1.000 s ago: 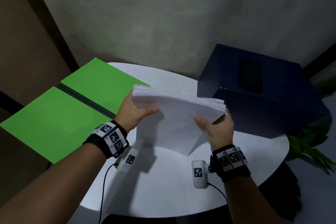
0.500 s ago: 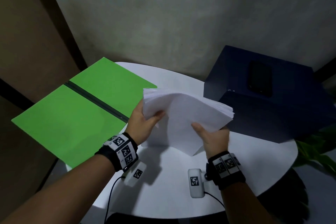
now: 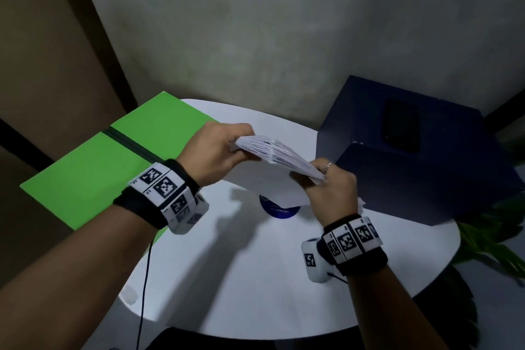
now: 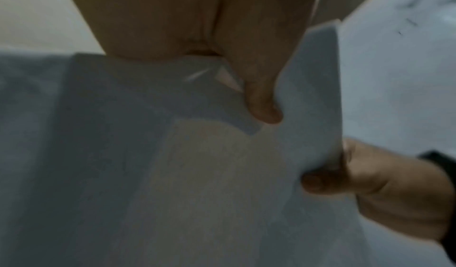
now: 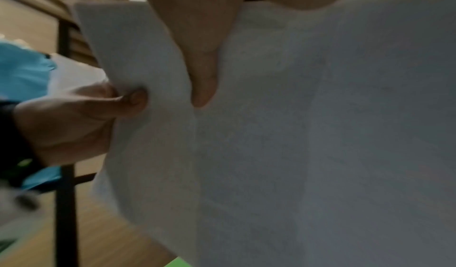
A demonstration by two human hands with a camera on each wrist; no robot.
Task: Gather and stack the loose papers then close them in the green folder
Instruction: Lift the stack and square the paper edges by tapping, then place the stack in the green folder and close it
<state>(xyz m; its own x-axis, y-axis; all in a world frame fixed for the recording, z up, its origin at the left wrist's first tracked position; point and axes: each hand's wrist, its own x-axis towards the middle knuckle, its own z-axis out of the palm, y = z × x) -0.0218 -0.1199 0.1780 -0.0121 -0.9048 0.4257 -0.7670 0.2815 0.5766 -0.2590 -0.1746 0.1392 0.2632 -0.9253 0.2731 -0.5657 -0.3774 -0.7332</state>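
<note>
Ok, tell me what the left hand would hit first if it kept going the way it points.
The left hand points rightward across the table, gripping the paper stack. Straight on, it would likely meet the right hand holding the stack's other end, then the dark blue box; depth is uncertain.

Left hand and right hand grip the paper stack above the white table

Blue round label on the table half covered by the paper stack, its print too small to read, left hand fingertips hidden behind the sheets, both wrist views blurred, green folder corner under the left wristband.
</note>
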